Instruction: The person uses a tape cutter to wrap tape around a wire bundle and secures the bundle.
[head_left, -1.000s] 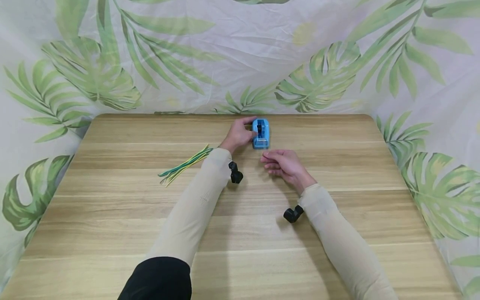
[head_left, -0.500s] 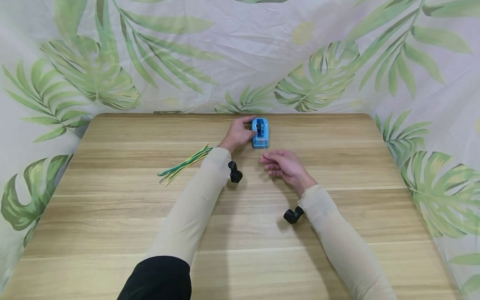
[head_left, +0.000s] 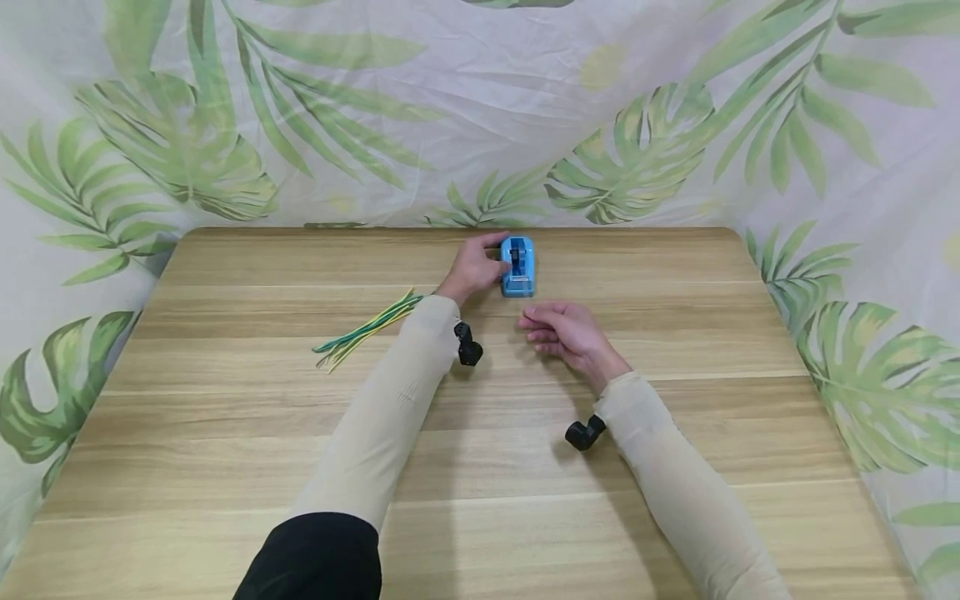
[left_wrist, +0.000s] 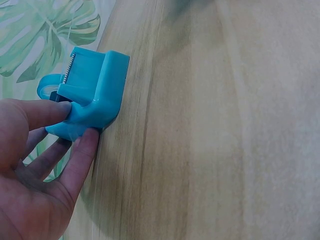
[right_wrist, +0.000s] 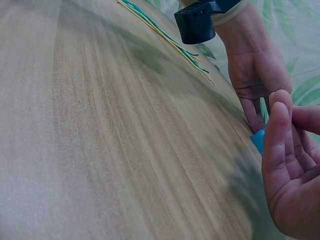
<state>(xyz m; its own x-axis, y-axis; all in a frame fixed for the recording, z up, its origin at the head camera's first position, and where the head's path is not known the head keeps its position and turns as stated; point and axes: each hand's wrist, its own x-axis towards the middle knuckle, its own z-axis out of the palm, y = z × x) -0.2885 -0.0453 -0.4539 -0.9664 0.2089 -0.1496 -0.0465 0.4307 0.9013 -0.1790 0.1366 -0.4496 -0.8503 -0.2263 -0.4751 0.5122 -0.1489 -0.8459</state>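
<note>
A blue tape dispenser point(head_left: 517, 267) stands near the table's far edge, its toothed cutter facing the person. My left hand point(head_left: 474, 268) grips it from the left side; the left wrist view shows the thumb on its upper side and other fingers along its side and base. Just in front of the dispenser is my right hand point(head_left: 567, 332), thumb and index fingertips pinched together. A faint clear strip of tape point(left_wrist: 70, 22) runs up from the cutter in the left wrist view, toward the right hand's side. In the right wrist view, the right fingers hide most of the dispenser point(right_wrist: 258, 141).
A loose bundle of thin green and yellow wires point(head_left: 367, 332) lies on the wooden table point(head_left: 225, 467), left of the left forearm. Behind the table hangs a leaf-print cloth point(head_left: 480, 108). Each wrist carries a small black camera point(head_left: 468, 346).
Both hands and the dispenser hold nearly the same places; the whole head view has shifted very slightly.
</note>
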